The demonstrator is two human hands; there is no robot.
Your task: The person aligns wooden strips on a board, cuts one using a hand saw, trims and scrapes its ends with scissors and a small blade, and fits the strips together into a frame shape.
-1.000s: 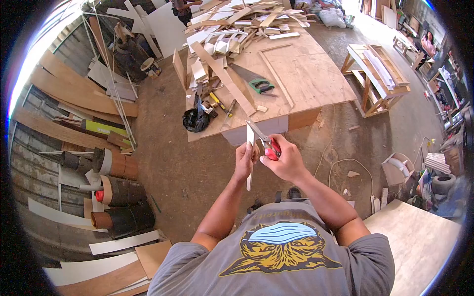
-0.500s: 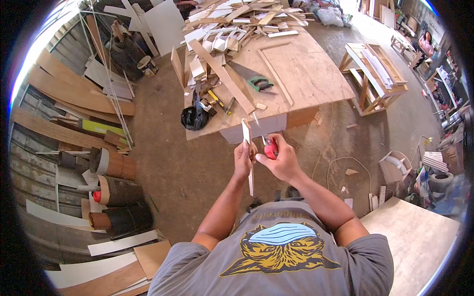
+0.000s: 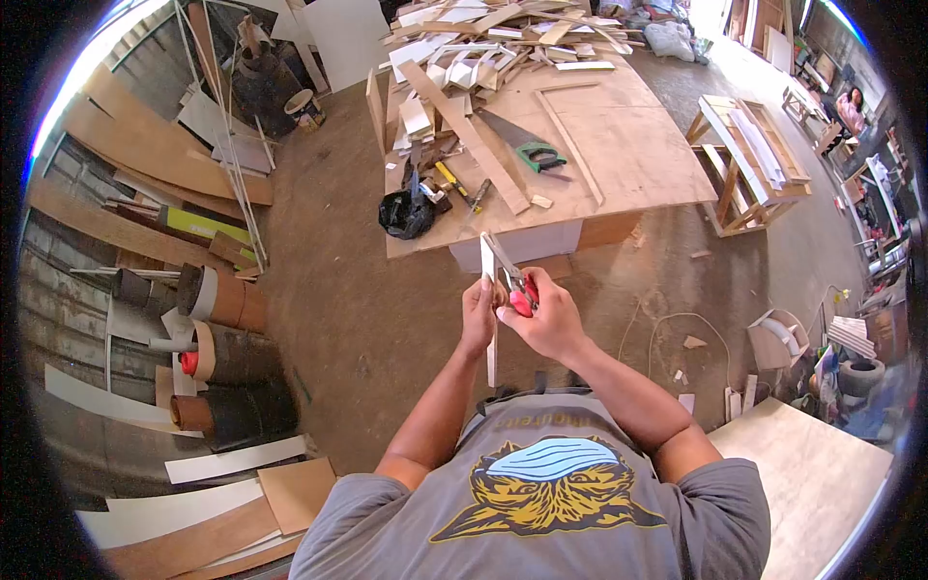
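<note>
Left hand [image 3: 478, 311]: grip clasped a white strip [image 3: 487, 259] ahead of the grey T-shirt [image 3: 541, 483] | Right hand [image 3: 551, 317]: grip grasped red-handled snips [image 3: 522, 303], blades [image 3: 501, 256] beside the strip, contact unclear from above | Risk: a slipping blade could have nicked the nearby left hand.

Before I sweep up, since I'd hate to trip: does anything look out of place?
Yes: a thin cord lies loosely looped on the floor at the right, a stray offcut beside it: possible trip hazards.
</note>
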